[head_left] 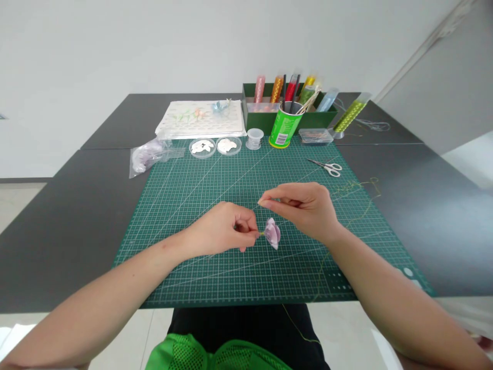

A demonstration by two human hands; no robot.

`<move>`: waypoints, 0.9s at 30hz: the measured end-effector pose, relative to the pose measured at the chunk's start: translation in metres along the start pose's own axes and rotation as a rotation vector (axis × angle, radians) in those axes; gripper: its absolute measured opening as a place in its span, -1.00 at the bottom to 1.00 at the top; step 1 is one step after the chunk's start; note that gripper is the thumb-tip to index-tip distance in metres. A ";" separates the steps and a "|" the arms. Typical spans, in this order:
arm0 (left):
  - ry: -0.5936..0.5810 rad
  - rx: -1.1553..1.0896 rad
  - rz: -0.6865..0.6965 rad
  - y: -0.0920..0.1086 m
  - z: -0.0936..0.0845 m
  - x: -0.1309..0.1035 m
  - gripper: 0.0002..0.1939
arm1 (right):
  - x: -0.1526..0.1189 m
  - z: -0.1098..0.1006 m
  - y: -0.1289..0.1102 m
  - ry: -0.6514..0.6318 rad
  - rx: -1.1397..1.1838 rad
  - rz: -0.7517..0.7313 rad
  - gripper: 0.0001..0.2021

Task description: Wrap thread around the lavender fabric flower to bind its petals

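Over the near half of the green cutting mat (208,282): lilac artificial flower (272,235), bloom facing right. Left hand (227,228) curled, thumb and fingers pinching the stem, presumably sparing the petals. Right hand (304,208) just above, fingertips pressed together; cannot tell whether on thread. Yellow-green thread (348,185) trails loosely rightward. White-handled scissors (326,166) lie beyond, probably for easy right-hand reach.

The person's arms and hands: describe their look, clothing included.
The left hand and right hand are bare, with no gloves, watch or bracelet visible. No sleeve covers the left forearm or the right forearm. Below, a bright green garment with mesh panels and dark legwear show.
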State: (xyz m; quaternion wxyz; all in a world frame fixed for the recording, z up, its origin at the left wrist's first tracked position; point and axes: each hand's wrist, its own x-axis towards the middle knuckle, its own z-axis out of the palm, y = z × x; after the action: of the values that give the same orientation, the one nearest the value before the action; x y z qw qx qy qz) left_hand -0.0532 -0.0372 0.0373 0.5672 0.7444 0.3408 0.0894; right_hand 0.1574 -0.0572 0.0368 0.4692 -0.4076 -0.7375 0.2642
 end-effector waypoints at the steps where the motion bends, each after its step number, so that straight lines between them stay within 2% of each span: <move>1: -0.016 -0.018 0.009 0.001 0.000 -0.001 -0.86 | 0.000 0.001 0.001 0.003 -0.010 0.013 -0.91; 5: -0.040 -0.081 0.009 0.006 0.000 -0.003 -0.86 | 0.001 0.003 0.004 0.007 -0.012 0.066 -0.89; 9: 0.003 -0.041 -0.034 0.005 0.000 -0.003 -0.88 | 0.000 0.001 0.001 0.024 0.045 0.098 -0.90; 16: 0.194 -0.051 -0.091 -0.003 -0.012 0.006 -0.85 | -0.002 -0.009 -0.004 -0.164 0.250 0.132 -0.88; 20: 0.247 -0.115 -0.130 -0.002 -0.021 0.007 -0.82 | -0.001 -0.013 -0.003 -0.213 0.218 0.148 -0.85; 27: 0.264 -0.185 -0.083 -0.002 -0.024 0.006 -0.83 | -0.001 -0.017 -0.001 -0.220 0.206 0.152 -0.82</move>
State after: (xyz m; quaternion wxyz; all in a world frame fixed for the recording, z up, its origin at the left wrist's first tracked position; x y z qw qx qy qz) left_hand -0.0621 -0.0140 0.0418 0.5867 0.6560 0.4333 0.1940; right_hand 0.1724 -0.0584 0.0443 0.4037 -0.3806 -0.7204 0.4162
